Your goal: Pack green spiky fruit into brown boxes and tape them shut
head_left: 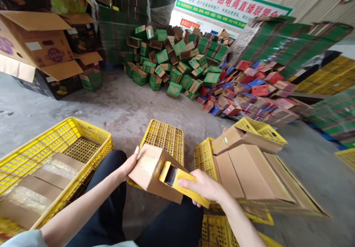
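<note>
My left hand [131, 164] grips the left side of a small brown cardboard box [144, 165], which is tilted above my knees. Clear tape shows on the face turned toward me. My right hand [203, 186] is wrapped around a yellow tape dispenser [184, 184]. The dispenser's front end touches the box near its taped edge. Behind the box, an upturned yellow plastic crate [166, 138] stands on the floor, partly hidden by the box.
On my left, a yellow crate [94, 143] holds taped cardboard boxes [36, 191]. Flattened brown cartons [252, 173] lie on yellow crates at my right. Ahead are heaps of green boxes [174, 78] and red and blue boxes [249, 91]. Large open cartons [41, 47] are stacked at far left.
</note>
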